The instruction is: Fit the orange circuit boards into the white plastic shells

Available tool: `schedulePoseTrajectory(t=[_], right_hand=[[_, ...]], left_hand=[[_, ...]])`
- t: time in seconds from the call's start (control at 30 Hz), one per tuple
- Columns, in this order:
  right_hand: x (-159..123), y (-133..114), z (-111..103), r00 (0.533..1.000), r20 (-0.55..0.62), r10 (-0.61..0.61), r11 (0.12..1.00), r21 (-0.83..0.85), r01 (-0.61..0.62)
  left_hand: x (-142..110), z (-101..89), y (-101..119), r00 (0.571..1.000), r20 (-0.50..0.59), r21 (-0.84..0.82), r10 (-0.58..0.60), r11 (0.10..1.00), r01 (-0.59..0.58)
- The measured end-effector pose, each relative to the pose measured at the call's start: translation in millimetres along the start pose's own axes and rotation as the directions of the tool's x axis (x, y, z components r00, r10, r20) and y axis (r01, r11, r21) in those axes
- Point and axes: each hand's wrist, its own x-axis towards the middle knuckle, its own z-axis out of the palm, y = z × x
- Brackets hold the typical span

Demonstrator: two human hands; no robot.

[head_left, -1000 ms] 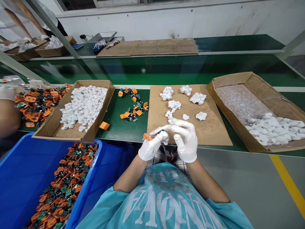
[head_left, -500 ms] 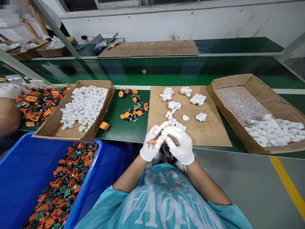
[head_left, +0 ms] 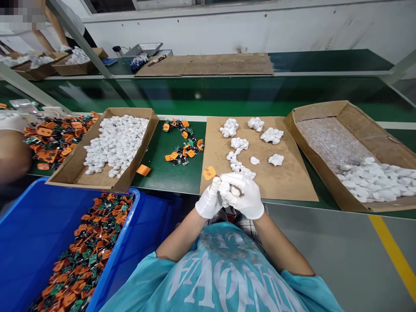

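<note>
White-gloved, my left hand (head_left: 209, 200) is closed at the near edge of the cardboard sheet (head_left: 286, 184). An orange plug plate (head_left: 209, 173) sticks out past its fingertips; any board or wires behind it are hidden by the fingers. My right hand (head_left: 246, 197), gloved too, meets it with bent fingers pressed together, and what they grip is hidden. White lumps are bunched between both hands, but I cannot tell glove from part. Just beyond lie small heaps of white pieces (head_left: 239, 143) and one single white piece (head_left: 255, 160).
Left of the sheet lie orange-and-green circuit parts (head_left: 185, 151) and a lone orange piece (head_left: 143, 170). A carton of white pieces (head_left: 65, 175) and a blue bin (head_left: 135, 203) stand further left, near another person's arm (head_left: 14, 154). At right sits a second carton (head_left: 312, 167).
The orange plug plate has turned and swung from below my left fingers to beyond their tips. Wires and a blue bit that showed between the hands are now hidden. My hands have drawn closer together.
</note>
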Motion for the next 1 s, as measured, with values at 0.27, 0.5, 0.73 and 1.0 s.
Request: schedulePoseTrajectory(t=[0.27, 0.5, 0.73, 1.0], right_hand=[[5.5, -3.3, 5.8, 0.951, 0.047, 0.306, 0.813, 0.506, -0.287], [5.7, -11.6, 7.3, 0.887, 0.045, 0.459, 0.768, 0.482, -0.422], [-3.2, -1.5, 0.4, 0.991, 0.093, 0.095, 0.995, -0.027, -0.093], [0.5, -1.9, -0.2, 0.992, 0.116, 0.057, 0.996, -0.068, -0.049]], left_hand=[[2.3, -4.6, -1.9, 0.999, 0.031, -0.043, -0.014, 0.999, 0.015], [-2.8, -0.7, -2.3, 0.998, -0.055, 0.028, -0.023, 0.999, 0.025], [-6.2, -6.1, 4.2, 0.982, -0.186, 0.237, -0.011, 0.97, 0.055], [-1.5, -9.5, 10.7, 0.996, -0.049, 0.187, -0.073, 0.979, 0.081]])
